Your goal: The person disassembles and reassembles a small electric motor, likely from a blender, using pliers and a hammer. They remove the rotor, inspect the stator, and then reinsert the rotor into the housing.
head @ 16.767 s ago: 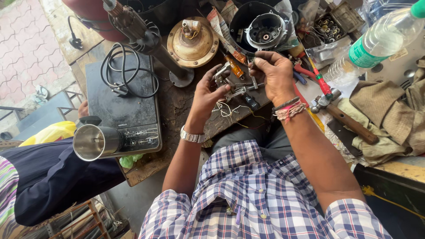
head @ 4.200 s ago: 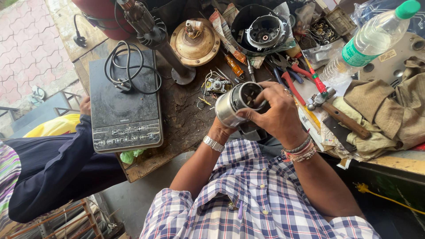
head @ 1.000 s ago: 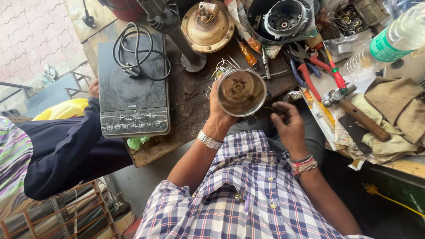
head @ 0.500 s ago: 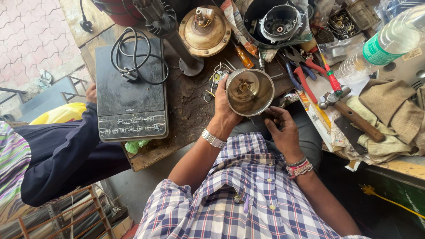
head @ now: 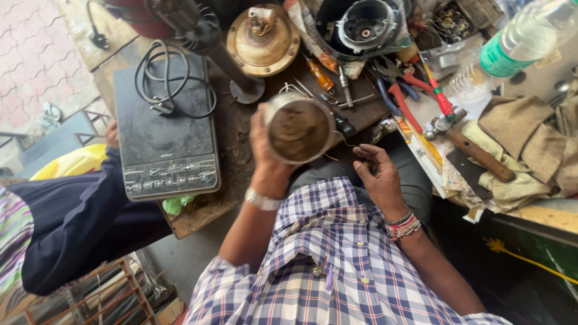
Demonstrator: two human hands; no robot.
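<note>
My left hand (head: 265,157) grips a round metal motor housing (head: 299,128) and holds it up over the edge of the workbench, its rusty brown inside facing me. Thin yellow wires trail from the housing to my right hand (head: 377,179). That hand rests on my lap just right of the housing, its fingertips pinching the wires. I wear a metal watch on the left wrist and bead bracelets on the right.
On the wooden bench (head: 198,216) lie a black induction cooktop (head: 165,141) with a coiled cord, a brass dome part (head: 262,41), a black motor casing (head: 361,27), pliers and screwdrivers (head: 409,90), a hammer (head: 469,147) and a plastic bottle (head: 518,42). Another person in dark sleeves (head: 78,216) stands at the left.
My left hand has kept the housing raised and turned it slightly. My right hand moved up to the wires beside it. The view shifted a little.
</note>
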